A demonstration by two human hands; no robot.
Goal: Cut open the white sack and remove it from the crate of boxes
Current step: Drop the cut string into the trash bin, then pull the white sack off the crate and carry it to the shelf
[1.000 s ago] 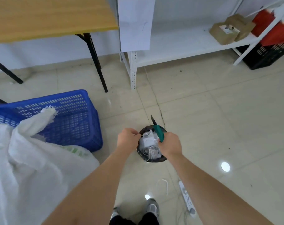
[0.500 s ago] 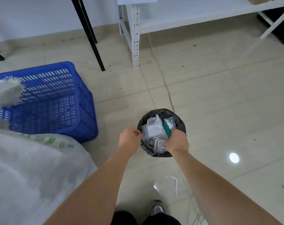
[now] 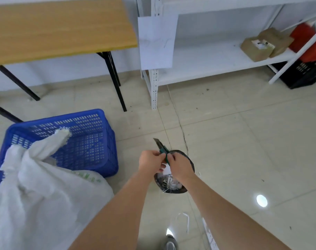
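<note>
Over the black bin [image 3: 188, 160], the right hand [image 3: 181, 168] grips a green utility knife [image 3: 161, 147] while the left hand [image 3: 150, 162] pinches its handle, beside the white sack [image 3: 36, 192].

White sack [image 3: 36, 192], green print; blue perforated crate [image 3: 85, 141]; green-handled knife [image 3: 163, 149]; black bin [image 3: 188, 163].

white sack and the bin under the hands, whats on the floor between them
Head view: only bare tile floor lies between the white sack and the black bin; they don't touch.
</note>
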